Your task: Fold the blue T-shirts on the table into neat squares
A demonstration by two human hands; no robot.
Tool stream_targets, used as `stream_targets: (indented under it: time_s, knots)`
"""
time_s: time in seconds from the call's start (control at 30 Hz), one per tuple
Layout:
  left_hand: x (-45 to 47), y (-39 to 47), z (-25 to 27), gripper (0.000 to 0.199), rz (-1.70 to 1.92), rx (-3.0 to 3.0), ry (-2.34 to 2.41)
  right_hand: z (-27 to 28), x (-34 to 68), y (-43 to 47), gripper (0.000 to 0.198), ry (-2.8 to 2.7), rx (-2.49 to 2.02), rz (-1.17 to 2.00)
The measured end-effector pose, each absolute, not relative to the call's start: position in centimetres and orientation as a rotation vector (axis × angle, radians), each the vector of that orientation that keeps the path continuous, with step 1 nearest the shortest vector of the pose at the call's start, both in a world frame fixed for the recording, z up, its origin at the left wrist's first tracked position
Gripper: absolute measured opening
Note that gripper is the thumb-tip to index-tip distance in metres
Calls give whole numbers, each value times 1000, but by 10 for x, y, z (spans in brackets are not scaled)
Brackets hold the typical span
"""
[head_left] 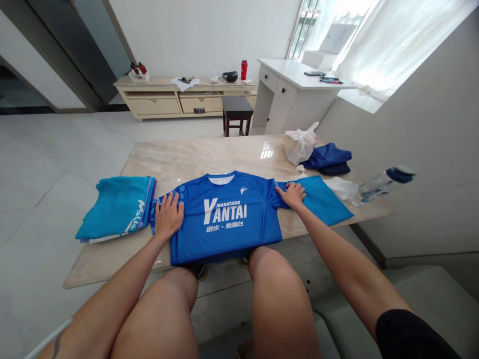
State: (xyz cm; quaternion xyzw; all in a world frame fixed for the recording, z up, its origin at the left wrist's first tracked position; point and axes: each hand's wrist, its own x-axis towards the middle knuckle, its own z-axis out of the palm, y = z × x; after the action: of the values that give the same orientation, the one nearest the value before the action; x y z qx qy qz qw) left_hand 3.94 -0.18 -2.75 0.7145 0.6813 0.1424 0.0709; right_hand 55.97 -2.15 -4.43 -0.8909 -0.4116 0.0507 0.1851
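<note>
A blue T-shirt with white "Marathon Yantai" lettering lies spread face up on the marble-look table, its lower edge hanging over the near side. My left hand rests flat on the patterned sleeve at the left, fingers extended. On the right, my right hand lies over the other sleeve with its fingers spread, partly over a folded teal cloth. Left of the shirt sits a stack of folded teal garments, with purple and white layers at its edges.
A white plastic bag and a dark blue cloth bundle lie at the table's back right. A clear bottle with a blue lid stands at the right end. Beyond the table are a dark stool and a white desk.
</note>
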Motion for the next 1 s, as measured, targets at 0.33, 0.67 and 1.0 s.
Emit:
stream_targets:
  time_s: [0.33, 0.67, 1.0]
  knots:
    - [39, -1, -30, 71, 481, 2156, 2043, -31, 564, -36, 42, -1146, -2290, 263]
    - [40, -2, -31, 69, 526, 2145, 2033, 25, 528, -47, 34, -1421, -2389, 46]
    - [41, -2, -34, 68, 561, 2127, 2022, 52, 434, -4, 33, -1739, -2004, 365]
